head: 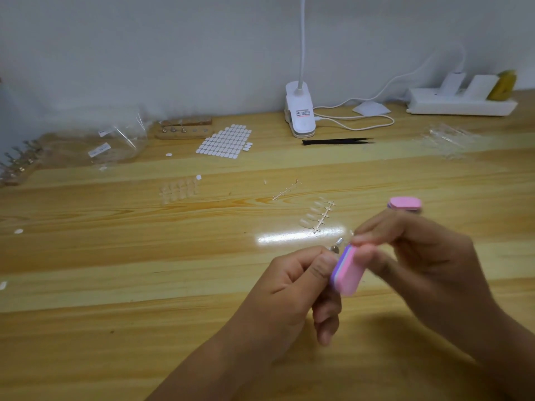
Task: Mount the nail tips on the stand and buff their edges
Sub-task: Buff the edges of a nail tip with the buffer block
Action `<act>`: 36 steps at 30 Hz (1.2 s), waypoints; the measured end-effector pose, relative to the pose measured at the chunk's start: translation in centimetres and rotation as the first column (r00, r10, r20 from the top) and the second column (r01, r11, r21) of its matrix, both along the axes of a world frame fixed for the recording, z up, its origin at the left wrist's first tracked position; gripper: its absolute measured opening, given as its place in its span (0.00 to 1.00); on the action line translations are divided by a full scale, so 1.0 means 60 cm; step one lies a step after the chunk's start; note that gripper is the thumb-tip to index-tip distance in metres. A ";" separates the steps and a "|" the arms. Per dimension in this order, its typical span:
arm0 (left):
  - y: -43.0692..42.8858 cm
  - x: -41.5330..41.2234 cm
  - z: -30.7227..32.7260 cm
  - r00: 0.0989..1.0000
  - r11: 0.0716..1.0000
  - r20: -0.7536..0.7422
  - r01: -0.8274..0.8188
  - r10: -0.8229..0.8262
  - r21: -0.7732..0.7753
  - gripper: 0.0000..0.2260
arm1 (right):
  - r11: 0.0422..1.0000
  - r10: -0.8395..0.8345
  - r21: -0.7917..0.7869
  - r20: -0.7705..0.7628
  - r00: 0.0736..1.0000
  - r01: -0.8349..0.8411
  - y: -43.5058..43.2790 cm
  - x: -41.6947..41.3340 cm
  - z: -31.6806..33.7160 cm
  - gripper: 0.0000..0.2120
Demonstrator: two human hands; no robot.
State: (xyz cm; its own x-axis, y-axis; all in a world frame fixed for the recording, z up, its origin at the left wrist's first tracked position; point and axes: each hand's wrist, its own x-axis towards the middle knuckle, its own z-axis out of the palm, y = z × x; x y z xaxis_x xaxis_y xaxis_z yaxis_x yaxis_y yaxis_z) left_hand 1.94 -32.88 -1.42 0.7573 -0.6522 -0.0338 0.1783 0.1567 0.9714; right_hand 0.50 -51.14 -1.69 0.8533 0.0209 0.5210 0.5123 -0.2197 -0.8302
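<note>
My left hand pinches a small metal stand peg between thumb and forefinger; whether a nail tip sits on it is too blurred to tell. My right hand grips a pink and purple buffer block by its upper end, its side against the peg. A second pink buffer block lies on the wooden table just beyond my right hand. A strip of clear nail tips on a sprue lies ahead of my hands. A wooden stand base with pegs sits at the back.
A sheet of white adhesive tabs lies near the stand base. Black tweezers, a white clip lamp with its cable, and a power strip are at the back. Clear plastic bags and more peg stands sit far left.
</note>
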 end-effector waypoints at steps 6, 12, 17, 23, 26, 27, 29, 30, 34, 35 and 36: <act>0.001 -0.002 -0.001 0.999 1.000 0.038 0.016 -0.016 -0.011 0.14 | 1.000 0.016 0.019 -0.052 0.999 -0.015 -0.001 -0.003 -0.002 0.13; 0.000 -0.003 0.000 0.999 1.000 0.029 0.017 -0.017 -0.017 0.14 | 0.997 0.008 0.073 -0.025 1.000 -0.007 -0.006 0.002 0.007 0.11; 0.001 -0.001 -0.003 1.000 1.000 0.025 -0.014 0.014 0.003 0.16 | 0.999 0.030 0.019 -0.017 0.999 -0.030 0.003 -0.002 0.004 0.07; 0.001 -0.001 -0.003 0.999 1.000 0.037 -0.017 0.017 0.015 0.16 | 0.999 0.048 0.027 -0.034 0.998 -0.047 0.008 -0.006 -0.005 0.10; 0.002 0.001 -0.002 0.999 1.000 0.039 -0.026 0.025 0.007 0.16 | 0.999 0.041 -0.008 -0.008 0.999 -0.041 0.006 -0.003 0.002 0.11; 0.002 0.001 0.000 0.999 1.000 0.031 -0.015 0.016 -0.011 0.15 | 1.000 0.015 -0.001 0.007 1.000 -0.015 0.001 -0.001 0.007 0.09; 0.000 0.000 0.002 1.000 0.999 0.011 0.013 -0.012 -0.048 0.14 | 0.999 -0.023 0.024 0.019 1.000 0.023 -0.003 -0.001 0.010 0.08; 0.000 0.000 0.002 1.000 0.998 0.008 0.022 -0.021 -0.052 0.14 | 0.999 -0.014 0.044 0.004 1.000 0.014 0.001 -0.004 0.007 0.08; 0.003 0.001 0.000 1.000 0.999 -0.009 0.017 -0.017 -0.036 0.19 | 0.999 0.048 0.022 -0.009 0.999 -0.048 0.013 -0.008 -0.001 0.11; 0.004 0.002 0.001 1.000 0.999 -0.013 0.017 -0.018 -0.049 0.17 | 0.999 0.033 0.025 -0.002 0.999 -0.033 0.008 -0.004 0.003 0.10; 0.003 0.001 0.002 1.000 0.998 -0.013 0.023 -0.024 -0.059 0.15 | 0.999 0.008 0.044 0.003 1.000 -0.009 0.002 0.000 0.007 0.10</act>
